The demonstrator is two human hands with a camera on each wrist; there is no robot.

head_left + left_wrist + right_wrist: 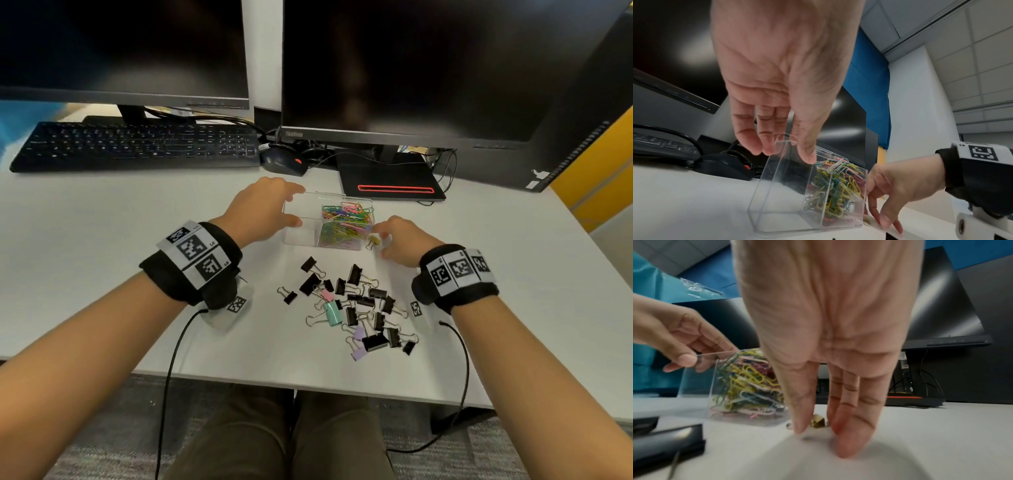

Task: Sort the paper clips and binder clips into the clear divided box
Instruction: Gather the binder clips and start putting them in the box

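The clear divided box (299, 237) stands mid-table. Its right compartment is full of coloured paper clips (344, 222), and its left compartment looks empty. My left hand (294, 205) grips the box's left end, thumb on the near rim and fingers over the far rim. This grip also shows in the left wrist view, hand (785, 152) on box (777, 203). A small gold binder clip (373, 241) lies just right of the box. My right hand (818, 434) reaches straight down over that clip (818, 421), thumb and fingertips on either side. A pile of mostly black binder clips (356, 305) lies nearer me.
A black keyboard (137, 145) and a mouse (282, 161) lie behind the box, under two dark monitors. A monitor base (390, 181) with a red stripe sits at the back right. The table's front edge runs just below the clip pile. Cables hang from both wrists.
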